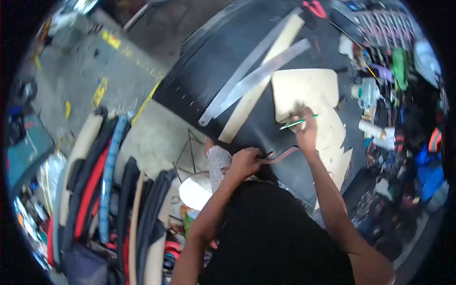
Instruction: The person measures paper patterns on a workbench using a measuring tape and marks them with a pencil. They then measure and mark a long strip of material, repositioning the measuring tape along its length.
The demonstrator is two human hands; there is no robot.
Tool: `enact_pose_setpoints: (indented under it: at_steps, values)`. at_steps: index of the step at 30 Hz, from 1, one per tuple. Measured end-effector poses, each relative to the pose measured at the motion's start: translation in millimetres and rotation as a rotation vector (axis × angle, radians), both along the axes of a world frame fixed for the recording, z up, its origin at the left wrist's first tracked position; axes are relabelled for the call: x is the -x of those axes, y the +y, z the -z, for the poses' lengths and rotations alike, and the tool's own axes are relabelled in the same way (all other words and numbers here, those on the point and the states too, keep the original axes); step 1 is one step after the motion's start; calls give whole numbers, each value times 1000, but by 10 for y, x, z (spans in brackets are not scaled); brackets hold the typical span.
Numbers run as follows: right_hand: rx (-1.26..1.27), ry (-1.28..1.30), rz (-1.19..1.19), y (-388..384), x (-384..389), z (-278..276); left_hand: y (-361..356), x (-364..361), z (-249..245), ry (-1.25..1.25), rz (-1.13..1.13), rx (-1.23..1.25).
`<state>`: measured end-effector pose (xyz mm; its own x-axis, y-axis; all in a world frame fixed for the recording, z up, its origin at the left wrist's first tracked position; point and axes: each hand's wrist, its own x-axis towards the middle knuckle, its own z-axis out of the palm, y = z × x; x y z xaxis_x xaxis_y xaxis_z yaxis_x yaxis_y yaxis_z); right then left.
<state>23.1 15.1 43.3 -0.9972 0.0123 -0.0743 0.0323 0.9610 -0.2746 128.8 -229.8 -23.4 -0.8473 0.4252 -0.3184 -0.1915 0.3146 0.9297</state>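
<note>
My right hand [306,124] is closed on a thin green-and-white pen [293,124], held over a beige sheet piece [306,88] with rounded corners. Under and beside it spreads more beige sheet [332,137], with a jagged edge toward the lower right. Close to my body at the front edge of the black table [190,90], my left hand [246,161] is closed around a narrow brownish strip [284,154], whose free end reaches right across the tabletop.
Two metal rulers [273,64] and a long beige strip [259,90] lie crossed on the table. Pink-handled scissors [315,8] are at the far edge. Cluttered tools and bottles [368,92] line the right side. Rolls of material [108,175] stand at lower left, beside a white round seat [195,191].
</note>
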Motion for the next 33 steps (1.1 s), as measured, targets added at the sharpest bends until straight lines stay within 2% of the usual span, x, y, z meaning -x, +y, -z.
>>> enact_pose_setpoints:
  at_steps: [2, 5, 10, 15, 18, 22, 26, 29, 33]
  values:
    - [99, -71, 88, -133, -272, -71, 10, 17, -61, 46, 76, 5]
    - [98, -61, 180, -32, -716, -92, 7, 63, -121, 2, 39, 34]
    - [28, -158, 480, 349, -1708, 60, 89, 61, -167, 60, 188, 111]
    - [84, -64, 808, 627, -2512, 162, 120, 129, -47, 183, 309, 133]
    - [89, -96, 1000, 704, -3073, 186, 165, 123, -6, 199, 416, 260]
    - [111, -17, 1185, 832, -3750, 428, 217, 124, -80, 94, 372, 283]
    - [162, 26, 1327, 1042, -4229, 580, 342, 99, -269, 333, 461, 359]
    - [157, 1, 1339, 1342, -4464, 597, 448, 0, -378, 80, 350, 384]
    - [41, 18, 1270, 1768, -4574, 605, 610, -241, -477, 75, 320, 430]
